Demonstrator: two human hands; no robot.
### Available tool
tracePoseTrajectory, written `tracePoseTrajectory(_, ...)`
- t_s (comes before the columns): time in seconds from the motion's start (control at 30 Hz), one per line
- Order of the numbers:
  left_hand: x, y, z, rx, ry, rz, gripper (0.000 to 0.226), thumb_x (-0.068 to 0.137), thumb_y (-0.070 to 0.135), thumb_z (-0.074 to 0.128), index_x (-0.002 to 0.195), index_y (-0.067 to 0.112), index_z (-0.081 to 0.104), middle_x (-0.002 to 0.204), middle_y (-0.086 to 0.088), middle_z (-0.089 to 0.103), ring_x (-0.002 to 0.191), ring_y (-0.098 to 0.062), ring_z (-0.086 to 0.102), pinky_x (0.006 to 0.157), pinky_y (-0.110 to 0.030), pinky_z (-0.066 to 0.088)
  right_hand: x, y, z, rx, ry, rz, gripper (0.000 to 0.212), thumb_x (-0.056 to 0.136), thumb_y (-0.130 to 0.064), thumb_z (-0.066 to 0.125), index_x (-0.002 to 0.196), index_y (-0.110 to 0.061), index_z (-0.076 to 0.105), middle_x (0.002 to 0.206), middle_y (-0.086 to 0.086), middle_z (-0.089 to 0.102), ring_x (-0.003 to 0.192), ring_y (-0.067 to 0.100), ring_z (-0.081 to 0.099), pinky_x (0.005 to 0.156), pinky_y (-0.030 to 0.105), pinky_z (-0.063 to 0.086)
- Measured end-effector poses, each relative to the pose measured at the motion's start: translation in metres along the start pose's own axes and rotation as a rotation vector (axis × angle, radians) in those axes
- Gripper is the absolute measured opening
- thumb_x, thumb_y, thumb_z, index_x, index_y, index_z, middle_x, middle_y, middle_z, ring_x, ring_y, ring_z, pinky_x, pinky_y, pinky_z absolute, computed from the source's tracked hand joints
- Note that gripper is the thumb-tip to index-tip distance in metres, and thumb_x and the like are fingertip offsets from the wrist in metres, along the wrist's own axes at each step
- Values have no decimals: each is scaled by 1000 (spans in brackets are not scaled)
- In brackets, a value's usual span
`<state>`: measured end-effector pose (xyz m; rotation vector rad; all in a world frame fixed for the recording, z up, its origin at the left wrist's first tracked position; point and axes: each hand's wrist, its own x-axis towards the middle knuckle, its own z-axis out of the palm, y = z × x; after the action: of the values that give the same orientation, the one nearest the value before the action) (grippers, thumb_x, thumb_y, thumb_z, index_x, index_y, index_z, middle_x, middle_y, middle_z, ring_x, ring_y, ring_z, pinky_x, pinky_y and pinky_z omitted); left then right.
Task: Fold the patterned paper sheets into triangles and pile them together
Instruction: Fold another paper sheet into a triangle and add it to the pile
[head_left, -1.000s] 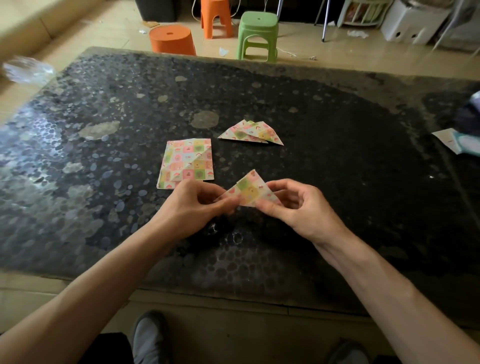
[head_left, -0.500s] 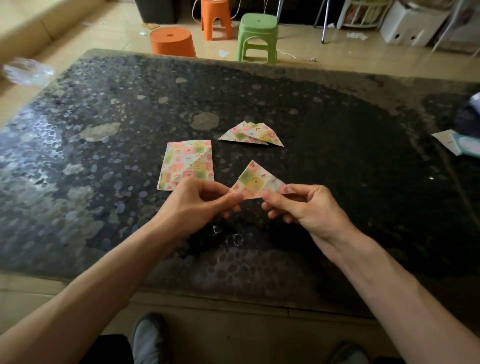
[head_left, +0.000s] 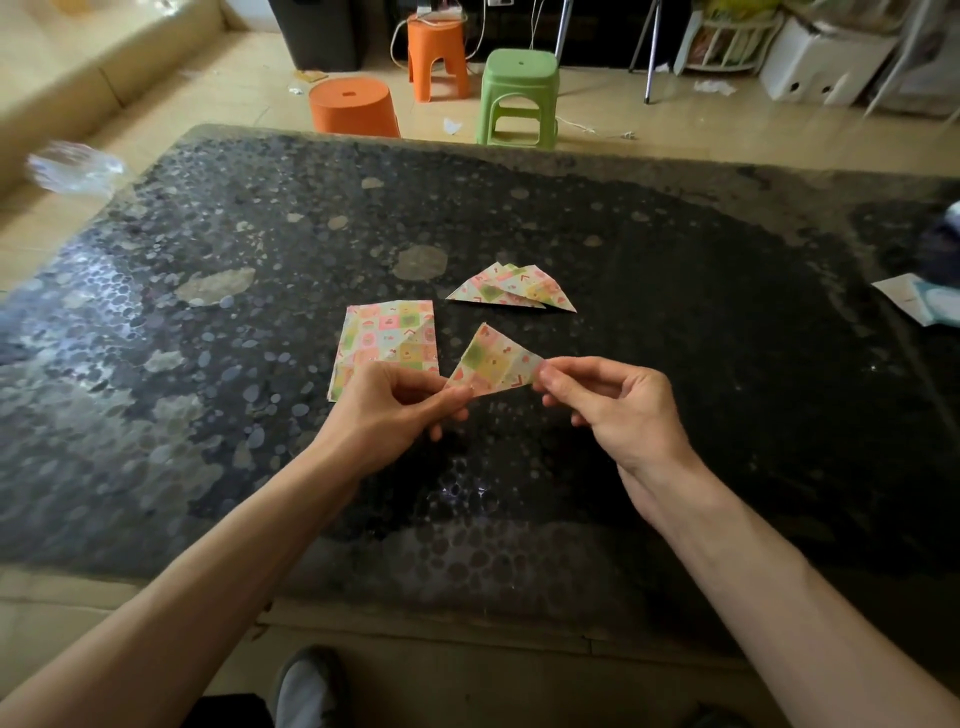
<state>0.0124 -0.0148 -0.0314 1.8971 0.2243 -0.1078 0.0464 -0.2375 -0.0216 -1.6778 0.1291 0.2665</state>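
A folded triangle of patterned paper (head_left: 491, 361) hangs just above the dark table (head_left: 675, 338). My left hand (head_left: 395, 410) pinches its lower left corner. My right hand (head_left: 618, 405) pinches its right corner between thumb and forefinger. Behind the left hand lies a stack of flat square patterned sheets (head_left: 387, 338), partly covered by my fingers. Farther back, a pile of folded triangles (head_left: 511, 291) rests on the table.
White and pale blue papers (head_left: 919, 299) lie at the table's right edge. A crumpled clear plastic bag (head_left: 72, 169) sits off the left corner. Two orange stools (head_left: 356, 106) and a green stool (head_left: 519, 96) stand on the floor beyond the far edge.
Both hands have lifted the folded triangle up and away from me, toward the pile. The right hand's grip has slid out to the triangle's right corner.
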Motion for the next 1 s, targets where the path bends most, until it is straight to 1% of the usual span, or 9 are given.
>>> tracePoseTrajectory(0.1,5,-2,0,-21,52,26,10,93,28,73,92,23,81,73,6,76,57,-5,61,59,-19,48,5,0,5,-33,39,-32,14,85,-19,83,98,-23,81,88,-8,80,83,8,76,64,15,53)
tracePoseTrajectory(0.23,10,-4,-3,-110,167,76,20,94,19,73,114,22,75,86,1,78,66,-10,71,63,-15,52,18,-1,5,29,111,26,13,87,-20,82,99,-24,80,88,-9,80,84,11,77,76,28,56)
tracePoseTrajectory(0.33,11,-3,-6,-72,202,105,20,96,20,72,115,22,75,93,0,78,71,-14,74,63,-21,57,43,-5,8,135,219,65,12,88,-20,82,100,-22,79,87,-8,80,85,13,77,75,29,54)
tracePoseTrajectory(0.43,12,-4,-9,-55,210,107,18,97,20,70,114,22,75,94,0,77,70,-11,73,61,-17,53,75,-10,19,170,274,85,11,89,-18,81,99,-22,79,85,-8,80,79,9,76,63,19,50)
tracePoseTrajectory(0.57,10,-5,-13,-46,216,112,15,97,15,70,109,19,76,93,3,76,70,-14,73,64,-15,53,104,-10,38,92,302,54,11,88,-15,82,97,-20,78,88,-4,79,69,6,75,53,11,47)
tracePoseTrajectory(0.67,11,-6,-16,-52,224,120,14,97,13,70,108,18,77,91,4,76,72,-16,73,66,-14,53,112,-2,44,-108,365,-31,11,88,-21,83,97,-23,76,86,-7,77,66,7,74,61,17,55)
tracePoseTrajectory(0.77,13,-9,-18,-20,237,149,15,96,16,71,107,23,78,88,10,75,78,-11,73,68,-16,54,112,6,45,-230,435,-95,15,85,-27,85,93,-30,72,82,-9,71,82,12,72,80,34,62)
tracePoseTrajectory(0.87,14,-15,-20,115,272,182,17,94,19,72,106,31,77,90,16,74,87,-6,69,73,-17,52,107,9,43,-275,429,-149,18,86,-27,84,100,-25,72,86,-7,68,84,8,66,84,34,60)
tracePoseTrajectory(1.0,17,-26,-25,459,358,216,26,93,31,72,119,37,73,124,14,69,119,-12,58,98,-35,47,98,14,44,-317,410,-217,17,88,-27,81,102,-25,71,88,-6,67,80,8,65,81,33,61)
